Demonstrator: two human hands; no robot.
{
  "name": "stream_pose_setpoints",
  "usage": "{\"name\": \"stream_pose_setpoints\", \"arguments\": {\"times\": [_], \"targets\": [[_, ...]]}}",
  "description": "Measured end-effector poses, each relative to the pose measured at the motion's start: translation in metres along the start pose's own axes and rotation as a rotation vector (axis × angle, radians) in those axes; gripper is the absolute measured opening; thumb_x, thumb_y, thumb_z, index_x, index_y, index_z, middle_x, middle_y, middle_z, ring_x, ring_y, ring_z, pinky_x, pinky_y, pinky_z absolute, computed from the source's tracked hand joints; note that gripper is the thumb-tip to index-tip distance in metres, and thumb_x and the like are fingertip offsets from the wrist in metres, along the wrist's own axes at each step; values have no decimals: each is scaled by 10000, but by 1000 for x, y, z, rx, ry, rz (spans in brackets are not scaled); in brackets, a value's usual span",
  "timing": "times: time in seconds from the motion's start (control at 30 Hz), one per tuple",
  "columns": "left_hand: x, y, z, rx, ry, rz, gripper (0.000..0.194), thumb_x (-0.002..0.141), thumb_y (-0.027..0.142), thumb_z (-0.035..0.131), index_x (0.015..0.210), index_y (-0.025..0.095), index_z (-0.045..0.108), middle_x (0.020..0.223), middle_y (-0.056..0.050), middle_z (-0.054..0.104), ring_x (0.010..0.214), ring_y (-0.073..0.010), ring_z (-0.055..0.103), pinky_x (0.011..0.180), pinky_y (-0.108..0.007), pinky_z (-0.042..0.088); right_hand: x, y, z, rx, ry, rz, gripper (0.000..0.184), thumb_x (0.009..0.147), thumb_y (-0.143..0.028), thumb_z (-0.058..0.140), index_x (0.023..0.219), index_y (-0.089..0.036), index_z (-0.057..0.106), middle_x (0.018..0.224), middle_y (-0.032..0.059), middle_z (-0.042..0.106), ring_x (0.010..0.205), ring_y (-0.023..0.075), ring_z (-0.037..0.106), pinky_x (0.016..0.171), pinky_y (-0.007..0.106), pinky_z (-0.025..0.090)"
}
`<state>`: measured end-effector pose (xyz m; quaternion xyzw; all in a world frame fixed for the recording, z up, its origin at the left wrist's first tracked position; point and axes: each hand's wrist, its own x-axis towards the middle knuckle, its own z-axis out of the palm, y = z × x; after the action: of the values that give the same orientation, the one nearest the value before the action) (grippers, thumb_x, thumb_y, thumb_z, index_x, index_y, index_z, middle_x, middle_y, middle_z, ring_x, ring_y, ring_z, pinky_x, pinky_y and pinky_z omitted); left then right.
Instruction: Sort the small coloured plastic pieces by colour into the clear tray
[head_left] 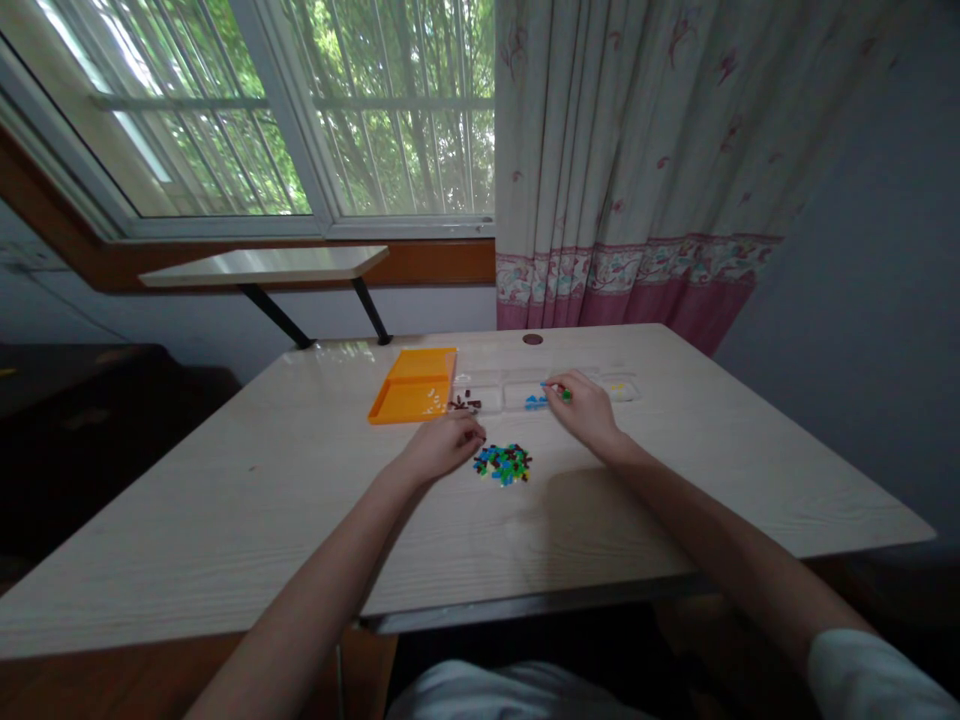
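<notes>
A loose pile of small blue, green, brown and yellow plastic pieces [504, 464] lies on the table. Just left of it, my left hand [444, 444] rests low with its fingers pinched together; what they hold, if anything, is too small to make out. My right hand [583, 405] is over the clear compartment tray [491, 398], its fingertips closed on a small blue piece. Green pieces [565, 395] show at that hand's fingers. Blue pieces [535, 402] lie in the compartment beside it, brown pieces [466, 402] further left, and yellow pieces [619, 388] at the right end.
An open orange case [412, 388] with several whitish pieces stands left of the clear tray. A dark round disc [532, 339] is at the table's back edge. On the left, a raised shelf [262, 264] stands on black legs. The curtain [600, 180] hangs behind the table [247, 520].
</notes>
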<state>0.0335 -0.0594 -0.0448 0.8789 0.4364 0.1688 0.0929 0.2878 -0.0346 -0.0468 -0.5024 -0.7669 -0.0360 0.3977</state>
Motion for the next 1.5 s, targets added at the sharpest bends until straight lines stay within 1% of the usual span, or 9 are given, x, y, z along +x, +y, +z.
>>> {"name": "stream_pose_setpoints", "arguments": {"times": [0.17, 0.23, 0.43, 0.53, 0.67, 0.9, 1.1, 1.27, 1.5], "targets": [[2, 2, 2, -46, 22, 23, 200, 837, 249, 435, 850, 177, 621, 857, -55, 605, 818, -157, 550, 706, -244, 424, 4, 3, 6, -92, -102, 52, 213, 840, -227, 489, 1001, -203, 626, 932, 46, 614, 828, 162, 576, 703, 248, 433], [4, 5, 4, -136, 55, 15, 210, 843, 257, 432, 853, 163, 619, 845, -58, 607, 797, -153, 546, 702, -247, 421, 0, -2, 6, -52, -130, -4, 217, 846, -227, 481, 1011, -204, 620, 935, 44, 612, 827, 155, 578, 703, 242, 435], [10, 13, 18, -531, 122, -52, 246, 840, 317, 448, 799, 130, 603, 725, -34, 575, 674, -121, 513, 617, -228, 410, -17, -30, 9, 130, -222, -302, 194, 856, -268, 486, 974, -194, 621, 895, 40, 625, 759, 125, 586, 686, 219, 432], [10, 14, 25, -697, 131, -80, 261, 817, 366, 482, 768, 127, 575, 689, -14, 551, 633, -103, 491, 587, -216, 406, -21, -36, 11, 143, -205, -365, 186, 857, -262, 488, 961, -190, 625, 865, 44, 633, 758, 130, 587, 674, 219, 427], [11, 17, 26, -791, 133, -106, 302, 790, 418, 510, 731, 126, 559, 662, -4, 529, 613, -96, 476, 562, -207, 397, -21, -35, 12, 153, -200, -389, 179, 858, -264, 491, 942, -190, 630, 846, 44, 636, 734, 127, 585, 648, 215, 425], [12, 20, 23, -735, 167, -96, 273, 797, 377, 509, 718, 127, 583, 670, -14, 546, 639, -107, 494, 582, -212, 401, -21, -35, 11, 189, -178, -407, 168, 854, -246, 483, 915, -178, 624, 819, 46, 633, 706, 125, 582, 642, 220, 434], [12, 17, 24, -617, 236, -74, 200, 788, 311, 538, 801, 137, 635, 732, -32, 584, 680, -122, 524, 607, -225, 411, -21, -33, 13, 170, -145, -387, 159, 848, -244, 487, 902, -182, 623, 826, 47, 635, 727, 133, 581, 668, 231, 438], [10, 22, 17, -457, 303, -21, 129, 763, 266, 586, 801, 164, 656, 726, -25, 570, 677, -119, 513, 608, -226, 399, -21, -32, 13, 195, -136, -383, 147, 846, -246, 496, 901, -180, 616, 828, 42, 634, 727, 131, 584, 673, 233, 444], [8, 29, 12, -348, 343, 41, 112, 793, 244, 558, 800, 165, 637, 731, -18, 561, 657, -107, 497, 592, -217, 383, -21, -34, 13, 240, -140, -390, 138, 840, -240, 504, 895, -171, 610, 821, 46, 632, 715, 126, 582, 665, 229, 444]]}}
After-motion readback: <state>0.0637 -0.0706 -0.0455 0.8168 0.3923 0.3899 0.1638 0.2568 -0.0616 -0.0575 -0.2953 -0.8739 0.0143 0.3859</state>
